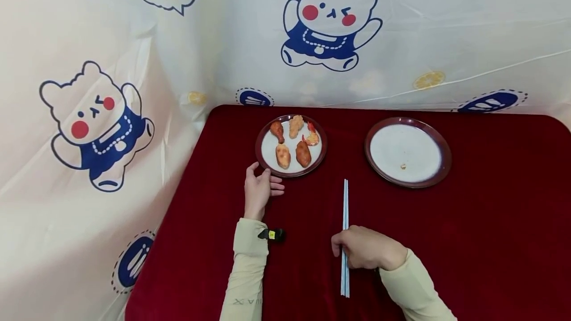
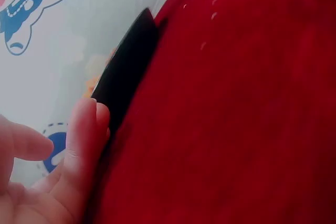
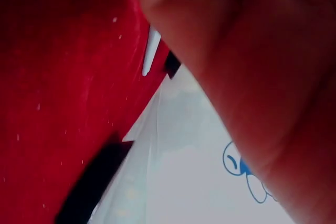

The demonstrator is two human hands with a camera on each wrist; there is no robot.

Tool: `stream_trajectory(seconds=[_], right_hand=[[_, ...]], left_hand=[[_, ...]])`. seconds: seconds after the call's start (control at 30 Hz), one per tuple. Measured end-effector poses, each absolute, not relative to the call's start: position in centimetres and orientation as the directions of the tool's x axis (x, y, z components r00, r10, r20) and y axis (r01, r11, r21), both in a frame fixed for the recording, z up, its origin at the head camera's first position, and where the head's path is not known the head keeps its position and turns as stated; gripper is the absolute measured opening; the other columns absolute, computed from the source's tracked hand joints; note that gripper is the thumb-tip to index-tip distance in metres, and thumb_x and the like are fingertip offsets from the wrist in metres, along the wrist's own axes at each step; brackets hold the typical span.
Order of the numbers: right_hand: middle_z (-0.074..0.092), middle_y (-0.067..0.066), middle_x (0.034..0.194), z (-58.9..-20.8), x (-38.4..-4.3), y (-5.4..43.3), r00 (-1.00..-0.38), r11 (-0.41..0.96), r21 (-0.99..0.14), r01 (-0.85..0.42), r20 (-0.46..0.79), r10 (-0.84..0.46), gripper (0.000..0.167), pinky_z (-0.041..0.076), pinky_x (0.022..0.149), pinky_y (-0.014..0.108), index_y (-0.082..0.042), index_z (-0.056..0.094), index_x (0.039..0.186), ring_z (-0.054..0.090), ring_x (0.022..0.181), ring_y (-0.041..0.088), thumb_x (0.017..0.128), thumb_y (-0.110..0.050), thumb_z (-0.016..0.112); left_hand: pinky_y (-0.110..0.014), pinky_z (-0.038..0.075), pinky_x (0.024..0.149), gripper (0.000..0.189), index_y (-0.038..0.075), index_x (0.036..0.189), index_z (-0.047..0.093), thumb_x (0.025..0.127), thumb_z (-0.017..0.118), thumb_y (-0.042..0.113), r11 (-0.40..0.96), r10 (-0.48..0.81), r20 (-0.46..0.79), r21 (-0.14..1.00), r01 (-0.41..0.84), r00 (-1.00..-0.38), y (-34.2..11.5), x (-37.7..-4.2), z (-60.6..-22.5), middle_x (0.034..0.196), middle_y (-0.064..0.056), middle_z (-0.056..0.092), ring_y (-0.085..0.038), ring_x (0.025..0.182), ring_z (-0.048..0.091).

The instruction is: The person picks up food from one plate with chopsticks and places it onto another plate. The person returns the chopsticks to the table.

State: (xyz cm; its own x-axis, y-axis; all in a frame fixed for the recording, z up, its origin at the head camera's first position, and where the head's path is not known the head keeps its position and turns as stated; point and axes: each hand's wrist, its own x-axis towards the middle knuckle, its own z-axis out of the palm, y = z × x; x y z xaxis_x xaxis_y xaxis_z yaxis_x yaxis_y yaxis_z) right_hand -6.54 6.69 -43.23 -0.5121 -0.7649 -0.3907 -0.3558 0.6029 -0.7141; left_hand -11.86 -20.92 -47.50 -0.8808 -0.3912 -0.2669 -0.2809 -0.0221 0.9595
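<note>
My left hand [image 1: 257,191] is at the near left edge of a brown-rimmed plate [image 1: 324,147], its fingers loosely extended and fingertips right at the rim. In the left wrist view the plate's dark underside [image 2: 131,61] shows beyond the fingers. Several food pieces lie on the plate: a drumstick [image 1: 277,131], a crumbly fried piece [image 1: 296,126], a shrimp [image 1: 311,136] and two browned pieces, one paler [image 1: 283,156] and one darker [image 1: 303,154]. With fingers curled, my right hand [image 1: 368,247] grips a pair of pale blue chopsticks [image 1: 345,207] near their middle, the pair pointing away from me.
A second brown-rimmed plate [image 1: 403,142] stands to the right, with a small crumb [image 1: 403,166] on it. Dark red cloth [image 1: 490,222] covers the table. White printed fabric [image 1: 250,24] hangs behind and to the left. A black strap end [image 1: 273,235] sticks out at my left cuff.
</note>
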Motion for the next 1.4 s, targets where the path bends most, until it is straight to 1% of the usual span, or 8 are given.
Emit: stream_trajectory(seconds=[0.1,0.33,0.53,0.7,0.83,1.0,1.23,1.4], right_hand=[[0.048,-0.007,0.060,-43.3,-6.4,6.6,-0.548,0.623,-0.671,-0.402,-0.369,-0.751,0.029,0.040,0.043,0.019,-0.018,0.064,0.076,0.041,0.049,0.006,0.076,0.011,0.059],[0.046,-0.009,0.059,-43.1,-6.2,6.2,-0.631,0.660,-0.549,-0.513,-0.280,-0.724,0.033,0.037,0.047,0.019,-0.019,0.057,0.064,0.040,0.054,0.008,0.073,0.013,0.056],[0.045,-0.008,0.071,-43.3,-6.4,6.4,-0.647,0.627,-0.469,-0.621,-0.144,-0.749,0.029,0.038,0.052,0.017,-0.020,0.058,0.066,0.042,0.066,0.010,0.070,0.007,0.068],[0.041,-0.007,0.076,-43.7,-6.8,6.6,-0.633,0.597,-0.432,-0.675,-0.077,-0.771,0.029,0.041,0.059,0.017,-0.021,0.062,0.066,0.039,0.074,0.011,0.065,0.005,0.073],[0.042,-0.008,0.076,-43.7,-6.7,6.3,-0.607,0.573,-0.447,-0.687,-0.081,-0.791,0.032,0.040,0.059,0.016,-0.020,0.061,0.064,0.035,0.073,0.010,0.069,0.011,0.068],[0.046,-0.009,0.069,-43.6,-6.5,6.2,-0.611,0.591,-0.442,-0.675,-0.114,-0.783,0.034,0.038,0.057,0.016,-0.019,0.060,0.062,0.035,0.070,0.009,0.068,0.015,0.064],[0.048,-0.010,0.069,-43.6,-6.5,6.4,-0.607,0.594,-0.440,-0.674,-0.128,-0.784,0.035,0.038,0.056,0.015,-0.020,0.064,0.061,0.037,0.071,0.008,0.068,0.014,0.065],[0.050,-0.010,0.071,-43.7,-6.6,6.6,-0.591,0.570,-0.435,-0.697,-0.103,-0.800,0.029,0.040,0.058,0.015,-0.022,0.066,0.063,0.038,0.073,0.008,0.068,0.007,0.071]], left_hand=[[-0.036,0.064,0.062,0.054,0.013,0.151,0.020,0.102,0.044,0.021,-0.042,-0.379,-0.280,0.957,-0.286,-0.882,-20.9,-12.2,-47.8,0.096,-0.025,0.070,-0.020,0.062,0.071],[-0.034,0.064,0.061,0.054,0.011,0.151,0.024,0.102,0.044,0.021,-0.024,-0.427,-0.266,0.959,-0.283,-0.864,-21.0,-12.5,-47.9,0.092,-0.021,0.071,-0.019,0.061,0.071],[-0.035,0.064,0.060,0.051,0.011,0.149,0.029,0.101,0.045,0.020,-0.022,-0.443,-0.248,0.964,-0.266,-0.862,-21.3,-12.6,-48.1,0.088,-0.019,0.071,-0.019,0.059,0.070],[-0.035,0.064,0.060,0.047,0.011,0.146,0.036,0.101,0.045,0.020,-0.023,-0.453,-0.235,0.967,-0.252,-0.860,-21.4,-12.6,-48.3,0.087,-0.019,0.071,-0.019,0.059,0.070],[-0.036,0.064,0.061,0.047,0.011,0.145,0.035,0.101,0.045,0.020,-0.022,-0.444,-0.236,0.967,-0.252,-0.864,-21.3,-12.7,-48.2,0.088,-0.020,0.071,-0.019,0.060,0.070],[-0.035,0.064,0.061,0.047,0.011,0.145,0.036,0.100,0.046,0.020,-0.018,-0.442,-0.233,0.968,-0.252,-0.866,-21.1,-12.8,-48.2,0.089,-0.020,0.071,-0.019,0.060,0.071],[-0.036,0.064,0.061,0.047,0.010,0.146,0.035,0.100,0.045,0.021,-0.004,-0.436,-0.230,0.967,-0.254,-0.870,-21.0,-12.9,-48.7,0.090,-0.021,0.071,-0.020,0.060,0.071],[-0.036,0.064,0.061,0.048,0.011,0.146,0.034,0.101,0.045,0.022,-0.004,-0.433,-0.235,0.966,-0.259,-0.870,-21.0,-12.8,-48.9,0.090,-0.020,0.071,-0.020,0.061,0.071]])
